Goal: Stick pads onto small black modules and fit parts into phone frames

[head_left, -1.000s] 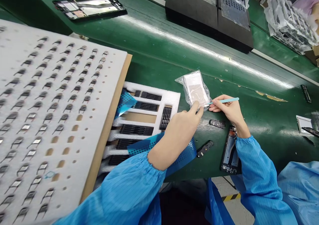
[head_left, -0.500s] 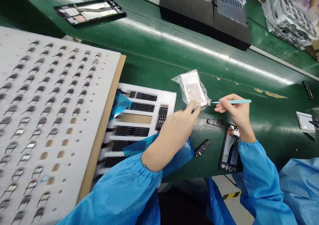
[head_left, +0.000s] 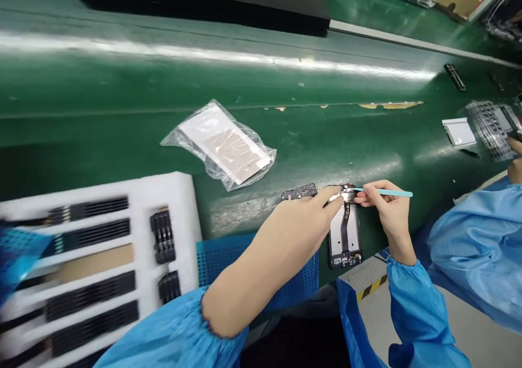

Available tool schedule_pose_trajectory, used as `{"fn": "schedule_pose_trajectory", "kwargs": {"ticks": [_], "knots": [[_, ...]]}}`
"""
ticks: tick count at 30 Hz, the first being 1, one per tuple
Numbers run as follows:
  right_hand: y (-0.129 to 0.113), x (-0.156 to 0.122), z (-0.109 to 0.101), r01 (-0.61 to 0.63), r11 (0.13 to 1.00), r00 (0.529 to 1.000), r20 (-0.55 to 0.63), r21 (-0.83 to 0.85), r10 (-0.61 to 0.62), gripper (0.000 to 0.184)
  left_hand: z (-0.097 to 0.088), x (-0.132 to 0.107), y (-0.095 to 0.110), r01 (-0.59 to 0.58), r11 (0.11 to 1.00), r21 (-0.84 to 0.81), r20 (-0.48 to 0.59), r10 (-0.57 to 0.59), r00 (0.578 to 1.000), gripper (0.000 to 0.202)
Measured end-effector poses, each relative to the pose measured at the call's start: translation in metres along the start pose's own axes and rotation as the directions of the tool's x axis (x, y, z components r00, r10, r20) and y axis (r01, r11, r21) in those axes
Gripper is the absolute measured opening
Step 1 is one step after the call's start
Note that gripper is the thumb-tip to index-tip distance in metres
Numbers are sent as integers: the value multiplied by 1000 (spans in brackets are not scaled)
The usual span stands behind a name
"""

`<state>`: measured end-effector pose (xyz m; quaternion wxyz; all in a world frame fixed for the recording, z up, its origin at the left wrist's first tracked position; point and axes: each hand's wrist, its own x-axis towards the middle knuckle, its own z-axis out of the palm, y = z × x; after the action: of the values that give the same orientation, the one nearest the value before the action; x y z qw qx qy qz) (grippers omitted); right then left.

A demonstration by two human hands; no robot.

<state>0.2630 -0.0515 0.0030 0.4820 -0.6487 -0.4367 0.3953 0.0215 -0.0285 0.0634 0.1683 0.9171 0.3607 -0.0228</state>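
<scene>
A black phone frame (head_left: 345,236) lies at the near edge of the green bench (head_left: 122,118). My left hand (head_left: 304,216) rests over its upper left corner, fingers pinched together at the top end of the frame. My right hand (head_left: 385,205) is closed on light blue tweezers (head_left: 387,193), whose tip touches the top of the frame. A small black part (head_left: 297,193) lies just left of my left fingers. A clear plastic bag (head_left: 222,142) holding a white sheet lies further left, apart from both hands.
A white foam tray (head_left: 171,194) with black parts in slots sits at the lower left, with a blue perforated sheet (head_left: 216,254) beside it. Another person's blue sleeve (head_left: 477,248) and hand are at the right. A small white piece (head_left: 459,131) lies far right.
Both hands left the plastic bag and came down to the phone frame. The view swung right, so the large foam board went out of sight.
</scene>
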Motion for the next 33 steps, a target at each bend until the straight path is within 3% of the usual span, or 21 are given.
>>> {"fn": "schedule_pose_trajectory", "kwargs": {"ticks": [7,15,22,33], "knots": [[2,-1,0,-47,998,999,28,34,46,38,14,22,-1,-5,997,71,33,3,999,40],[0,2,2,-72,996,996,49,60,69,40,14,24,-1,5,996,92,17,-6,1000,43],[1,2,4,-92,992,995,49,86,88,41,14,28,-5,14,995,96,-7,-13,1000,33],[0,3,5,-106,988,993,71,111,98,44,12,42,-6,26,991,131,25,-29,999,37]]}}
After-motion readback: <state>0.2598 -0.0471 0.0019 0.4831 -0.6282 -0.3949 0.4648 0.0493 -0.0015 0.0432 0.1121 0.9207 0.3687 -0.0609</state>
